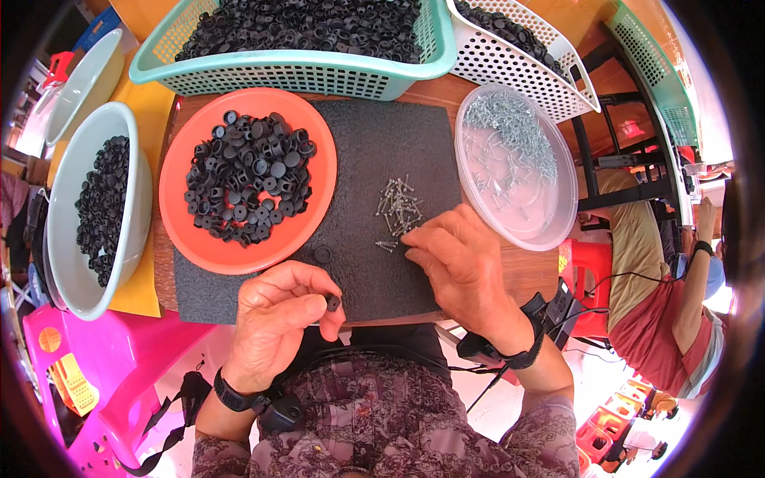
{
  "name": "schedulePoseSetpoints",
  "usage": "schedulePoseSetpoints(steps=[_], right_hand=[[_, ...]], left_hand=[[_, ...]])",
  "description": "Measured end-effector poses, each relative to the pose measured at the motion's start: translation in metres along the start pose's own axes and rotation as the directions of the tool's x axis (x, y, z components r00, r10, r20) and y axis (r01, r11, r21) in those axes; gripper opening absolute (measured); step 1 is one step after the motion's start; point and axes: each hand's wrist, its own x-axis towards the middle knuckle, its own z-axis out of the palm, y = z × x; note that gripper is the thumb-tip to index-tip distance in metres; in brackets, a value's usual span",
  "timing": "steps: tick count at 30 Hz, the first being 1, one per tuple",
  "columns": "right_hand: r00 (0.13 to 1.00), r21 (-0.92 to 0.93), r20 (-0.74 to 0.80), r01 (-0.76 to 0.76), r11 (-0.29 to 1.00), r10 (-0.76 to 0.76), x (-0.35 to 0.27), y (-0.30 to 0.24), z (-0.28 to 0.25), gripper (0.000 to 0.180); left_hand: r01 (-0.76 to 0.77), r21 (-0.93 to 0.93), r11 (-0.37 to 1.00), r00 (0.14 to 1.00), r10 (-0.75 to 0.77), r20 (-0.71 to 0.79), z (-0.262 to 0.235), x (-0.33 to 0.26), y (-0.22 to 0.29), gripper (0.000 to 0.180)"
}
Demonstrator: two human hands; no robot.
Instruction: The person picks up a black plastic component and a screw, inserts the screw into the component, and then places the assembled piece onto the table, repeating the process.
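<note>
My left hand [275,319] pinches a small black plastic cap [333,303] between thumb and fingers, just over the near edge of the dark foam mat [374,143]. My right hand [458,267] rests palm down on the mat, fingertips touching a small heap of silver screws [398,209]. One loose black cap [323,254] lies on the mat between the hands. An orange plate [179,215] piled with black caps [243,179] sits to the left of the mat.
A clear round tub of screws [518,159] stands right of the mat. A teal basket [295,72] and a white basket [526,64] of black parts sit behind. A grey bowl [68,239] with black parts is at far left. Another person [677,319] sits at right.
</note>
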Motion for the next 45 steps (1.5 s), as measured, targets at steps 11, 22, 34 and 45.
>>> schedulePoseSetpoints(steps=[11,22,34,45], right_hand=[[0.998,0.043,0.059,0.008,0.999,-0.01,-0.003,-0.009,0.015,0.019],[0.998,-0.057,0.06,0.009,0.998,-0.006,0.002,-0.009,0.025,0.017],[0.972,0.419,0.168,-0.221,0.881,0.165,0.007,-0.05,0.011,0.015],[0.964,0.358,0.239,-0.2,0.912,0.118,0.013,-0.054,0.009,0.01]], left_hand=[[0.005,-0.062,0.998,0.998,-0.001,0.063,-0.006,0.0,-0.002,0.022],[0.018,-0.087,0.996,0.995,-0.01,0.095,-0.008,0.001,-0.002,0.02],[-0.015,-0.12,0.993,0.995,0.026,0.094,-0.009,0.001,-0.005,0.022],[-0.24,0.14,0.961,0.971,0.236,0.048,-0.001,-0.005,-0.007,0.02]])
